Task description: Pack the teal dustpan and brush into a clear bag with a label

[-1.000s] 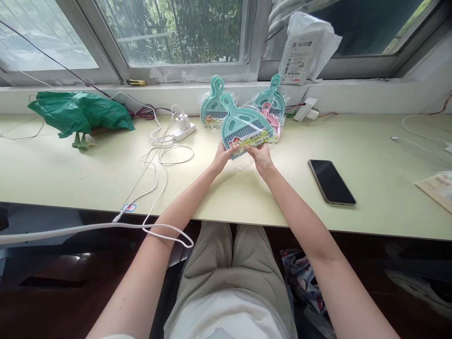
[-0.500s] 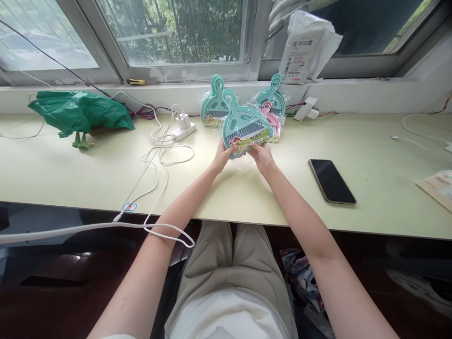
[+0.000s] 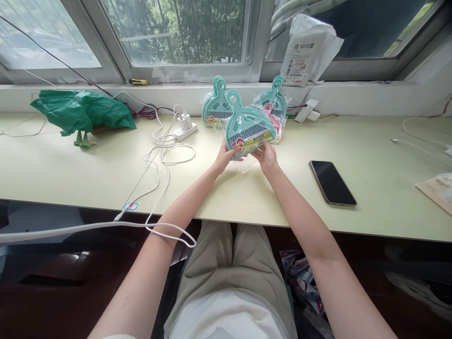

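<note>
Both my hands hold one teal mini dustpan-and-brush set [image 3: 246, 125] in a clear plastic wrapper, lifted above the pale desk [image 3: 88, 165] with its handle pointing up and away. My left hand [image 3: 226, 157] pinches its lower left edge. My right hand [image 3: 266, 155] grips the lower right edge by the printed label. Behind it, against the wall, lean more wrapped sets: a teal one [image 3: 215, 103] on the left, another teal one [image 3: 275, 96] and a pink one [image 3: 273, 121] on the right.
A black phone [image 3: 332, 182] lies to the right. White charger cables [image 3: 160, 155] and a power strip [image 3: 184, 129] sit left of my hands. A green plastic bag [image 3: 83, 110] is at far left. A white parcel [image 3: 305, 49] rests on the windowsill.
The held dustpan set has shifted slightly away from me and to the right, toward the stack at the wall. Both hands keep their grip.
</note>
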A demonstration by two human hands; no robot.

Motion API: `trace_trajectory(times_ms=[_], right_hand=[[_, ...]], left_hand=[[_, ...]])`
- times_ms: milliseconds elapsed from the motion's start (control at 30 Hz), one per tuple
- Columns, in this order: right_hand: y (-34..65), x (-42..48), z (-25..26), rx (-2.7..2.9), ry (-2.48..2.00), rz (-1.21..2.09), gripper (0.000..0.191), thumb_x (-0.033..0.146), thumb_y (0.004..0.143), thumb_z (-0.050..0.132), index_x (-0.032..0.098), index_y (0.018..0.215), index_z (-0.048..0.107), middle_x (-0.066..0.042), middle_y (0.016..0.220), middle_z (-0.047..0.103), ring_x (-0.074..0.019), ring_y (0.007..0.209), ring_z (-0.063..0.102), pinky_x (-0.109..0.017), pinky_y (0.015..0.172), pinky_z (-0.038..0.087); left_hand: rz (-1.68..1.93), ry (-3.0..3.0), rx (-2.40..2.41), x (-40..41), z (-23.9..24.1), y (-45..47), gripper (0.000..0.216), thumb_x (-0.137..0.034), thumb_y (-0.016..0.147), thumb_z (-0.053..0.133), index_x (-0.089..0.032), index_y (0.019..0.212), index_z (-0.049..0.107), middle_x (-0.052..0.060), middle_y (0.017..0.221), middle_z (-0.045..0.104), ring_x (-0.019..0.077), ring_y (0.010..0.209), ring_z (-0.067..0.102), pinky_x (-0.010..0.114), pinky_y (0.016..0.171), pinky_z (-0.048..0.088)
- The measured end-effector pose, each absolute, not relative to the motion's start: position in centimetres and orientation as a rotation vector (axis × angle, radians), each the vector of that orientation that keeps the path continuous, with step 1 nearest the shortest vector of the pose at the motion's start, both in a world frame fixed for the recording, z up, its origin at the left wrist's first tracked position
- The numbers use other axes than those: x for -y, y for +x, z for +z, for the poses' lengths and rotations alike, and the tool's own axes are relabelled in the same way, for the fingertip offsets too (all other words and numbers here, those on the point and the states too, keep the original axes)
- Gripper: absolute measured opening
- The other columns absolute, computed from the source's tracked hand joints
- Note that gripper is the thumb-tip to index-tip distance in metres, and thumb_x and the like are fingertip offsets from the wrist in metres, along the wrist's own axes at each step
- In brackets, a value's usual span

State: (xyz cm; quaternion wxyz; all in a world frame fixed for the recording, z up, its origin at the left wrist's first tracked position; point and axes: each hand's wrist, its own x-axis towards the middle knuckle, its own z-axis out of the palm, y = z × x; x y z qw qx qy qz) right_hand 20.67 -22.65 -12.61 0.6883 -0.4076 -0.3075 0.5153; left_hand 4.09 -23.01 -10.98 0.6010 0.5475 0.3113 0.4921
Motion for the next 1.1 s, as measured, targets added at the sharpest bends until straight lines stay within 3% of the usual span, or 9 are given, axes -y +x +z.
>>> trace_trajectory(times_ms=[267, 700, 933, 1100], right_hand=[[20.9, 22.5, -13.1, 0.69, -0.934, 1.15, 0.032, 0.052, 0.079, 0.066, 0.024, 0.093, 0.059, -0.004, 0.094, 0.071, -0.0212, 0.091, 0.071, -0.039, 0.086, 0.061], [20.7, 22.5, -13.1, 0.723, -0.899, 1.174, 0.041, 0.06, 0.078, 0.065, 0.024, 0.097, 0.061, -0.004, 0.1, 0.073, -0.0203, 0.095, 0.071, -0.037, 0.089, 0.059], [20.3, 23.6, -12.4, 0.958, -0.843, 1.205, 0.042, 0.037, 0.061, 0.086, 0.023, 0.094, 0.065, -0.001, 0.105, 0.073, -0.0186, 0.103, 0.068, -0.037, 0.1, 0.054], [20.4, 23.6, -12.6, 0.954, -0.887, 1.184, 0.041, 0.033, 0.058, 0.088, 0.022, 0.09, 0.067, -0.003, 0.104, 0.074, -0.02, 0.105, 0.068, -0.04, 0.1, 0.054]], left_hand=[[1.131, 1.277, -0.706, 23.1, -11.1, 4.1, 0.076, -0.038, 0.068, 0.077, -0.028, 0.131, 0.037, 0.01, 0.12, 0.068, 0.0268, 0.086, 0.073, 0.044, 0.076, 0.06], [1.164, 1.259, -0.74, 22.9, -11.2, 4.1, 0.073, -0.036, 0.071, 0.074, -0.027, 0.133, 0.038, 0.009, 0.119, 0.067, 0.0272, 0.086, 0.074, 0.047, 0.079, 0.059], [1.206, 1.237, -0.745, 22.4, -11.5, 3.9, 0.071, -0.037, 0.07, 0.075, -0.027, 0.13, 0.039, 0.008, 0.113, 0.069, 0.0266, 0.08, 0.074, 0.044, 0.074, 0.059], [1.167, 1.267, -0.754, 23.0, -11.2, 4.2, 0.077, -0.036, 0.071, 0.074, -0.026, 0.136, 0.035, 0.011, 0.119, 0.067, 0.0279, 0.082, 0.074, 0.048, 0.079, 0.058]])
